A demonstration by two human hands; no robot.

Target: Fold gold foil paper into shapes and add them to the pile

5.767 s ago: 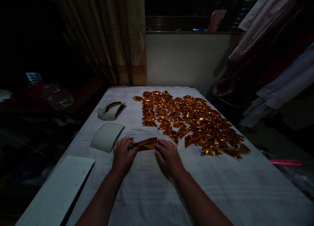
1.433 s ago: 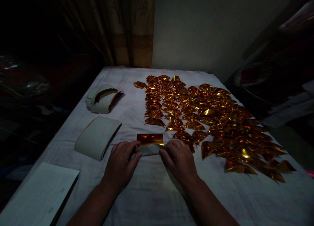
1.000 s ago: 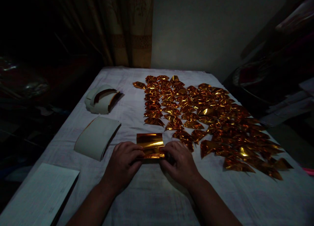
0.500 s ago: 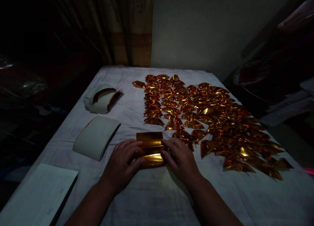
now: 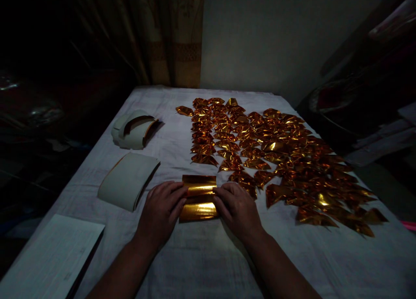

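Observation:
A sheet of shiny gold foil paper lies on the table in front of me, with a raised crease running across its middle. My left hand pinches the left end of that crease between thumb and fingers. At the opposite end, my right hand grips the crease in the same way. Beyond and to the right of my right hand spread many folded gold foil pieces, pointed at their ends and set in rough rows.
A curved stack of pale sheets lies left of my left hand, with more curled pale sheets behind it. A white pad or booklet rests at the near left. The cloth-covered table meets a wall and curtain at the back.
My left thumb has drawn back from the near part of the foil sheet toward the crease. The sheet's near flap shows more openly. Both hands stay at the crease ends.

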